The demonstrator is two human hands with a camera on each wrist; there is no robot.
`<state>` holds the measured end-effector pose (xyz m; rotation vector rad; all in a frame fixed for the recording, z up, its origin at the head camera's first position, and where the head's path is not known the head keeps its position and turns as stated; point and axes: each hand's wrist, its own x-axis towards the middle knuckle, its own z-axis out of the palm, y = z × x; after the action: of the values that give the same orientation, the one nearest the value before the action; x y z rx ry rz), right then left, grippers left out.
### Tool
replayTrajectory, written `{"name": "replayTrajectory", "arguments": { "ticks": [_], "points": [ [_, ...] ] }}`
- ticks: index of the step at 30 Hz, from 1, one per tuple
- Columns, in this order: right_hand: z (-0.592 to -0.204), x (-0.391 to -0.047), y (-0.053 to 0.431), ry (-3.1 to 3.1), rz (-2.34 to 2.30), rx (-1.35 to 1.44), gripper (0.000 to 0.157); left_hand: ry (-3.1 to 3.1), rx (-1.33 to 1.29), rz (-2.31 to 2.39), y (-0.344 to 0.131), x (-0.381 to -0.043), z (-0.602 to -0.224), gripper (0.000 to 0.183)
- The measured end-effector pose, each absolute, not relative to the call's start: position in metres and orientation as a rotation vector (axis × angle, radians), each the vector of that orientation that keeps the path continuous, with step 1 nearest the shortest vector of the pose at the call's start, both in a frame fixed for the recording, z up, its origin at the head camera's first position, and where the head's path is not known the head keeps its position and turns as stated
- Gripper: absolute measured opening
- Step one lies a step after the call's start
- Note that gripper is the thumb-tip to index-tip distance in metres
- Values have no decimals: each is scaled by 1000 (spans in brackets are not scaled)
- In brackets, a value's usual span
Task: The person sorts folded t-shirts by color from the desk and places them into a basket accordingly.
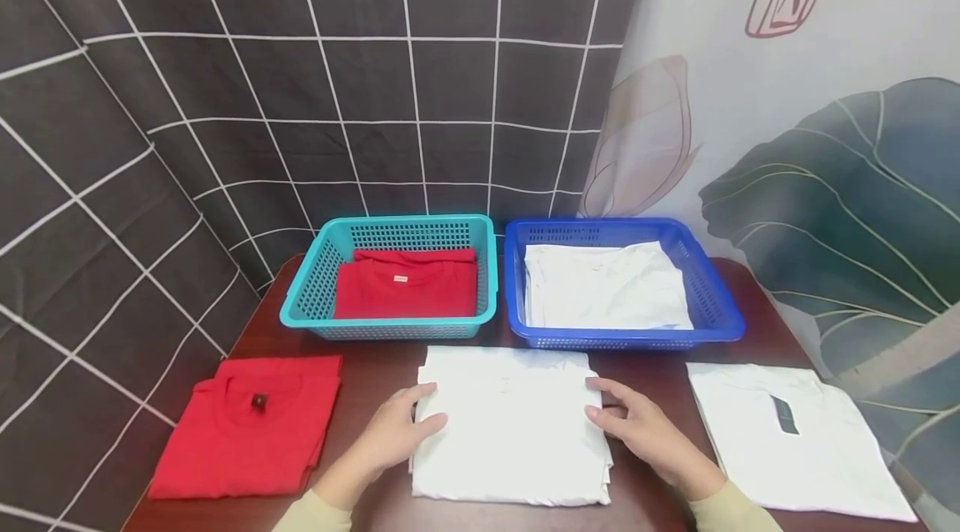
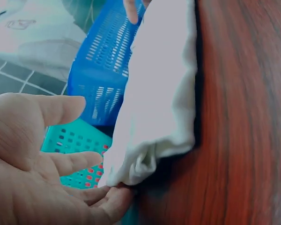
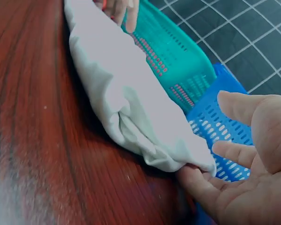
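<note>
A folded white T-shirt point(image 1: 510, 432) lies flat on the table in front of me, its layered side edges showing in both wrist views. At its left edge is my left hand point(image 1: 397, 429), thumb spread away from the fingers. In the left wrist view, the lower fingertips point(image 2: 117, 199) touch the underside of the cloth's edge. My right hand point(image 1: 648, 432) is at the opposite edge, thumb likewise apart. Its lower fingers point(image 3: 196, 183) reach just beneath the cloth in the right wrist view. Neither hand visibly pinches the shirt.
Behind the shirt stand a teal basket point(image 1: 300, 311) holding folded red shirts point(image 1: 405, 290) and a blue basket point(image 1: 720, 315) with folded white shirts point(image 1: 607, 290). A folded red shirt point(image 1: 240, 440) lies left, another white shirt point(image 1: 825, 457) right, on the dark red wooden table point(image 1: 375, 365).
</note>
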<state>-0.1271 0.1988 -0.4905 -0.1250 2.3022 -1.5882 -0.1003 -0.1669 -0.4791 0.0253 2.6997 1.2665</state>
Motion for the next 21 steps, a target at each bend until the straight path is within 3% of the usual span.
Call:
{"name": "replayTrajectory", "arguments": {
  "ticks": [8,13,21],
  "points": [
    [-494,-133,193,2008,-1720,-82,62,2292,-113,1681,-166,-109,-487,60],
    [-496,-131,185,2122,-1664,-168,58,2222,15,1708,-169,-115,-496,61],
    [-505,-132,179,2281,-1592,-282,67,2347,213,1618,-173,-121,-500,63]
  ]
}}
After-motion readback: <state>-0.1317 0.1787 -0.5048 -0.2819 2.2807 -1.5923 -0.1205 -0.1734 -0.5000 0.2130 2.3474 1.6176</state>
